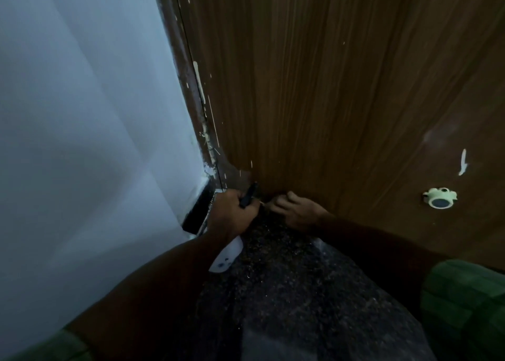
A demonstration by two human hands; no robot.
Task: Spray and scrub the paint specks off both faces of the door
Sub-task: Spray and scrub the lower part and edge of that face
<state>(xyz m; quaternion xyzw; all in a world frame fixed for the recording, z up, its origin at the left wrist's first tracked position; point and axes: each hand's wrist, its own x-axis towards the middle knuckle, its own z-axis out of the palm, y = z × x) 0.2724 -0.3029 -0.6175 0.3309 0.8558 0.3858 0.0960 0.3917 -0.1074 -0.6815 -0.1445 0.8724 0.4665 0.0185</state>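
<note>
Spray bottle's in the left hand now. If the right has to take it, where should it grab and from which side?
Probably the white body of the spray bottle, from the right: it juts out bare below the left hand, which wraps the neck under the black head.

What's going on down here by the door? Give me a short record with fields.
place: bottom corner of a wooden door, beside a white wall
left hand: grips a spray bottle, nozzle toward the door
right hand: low against the door; what it holds is unclear
paint specks: white, along the door's left edge
also on door: round pale fitting
floor: dark, speckled
</note>
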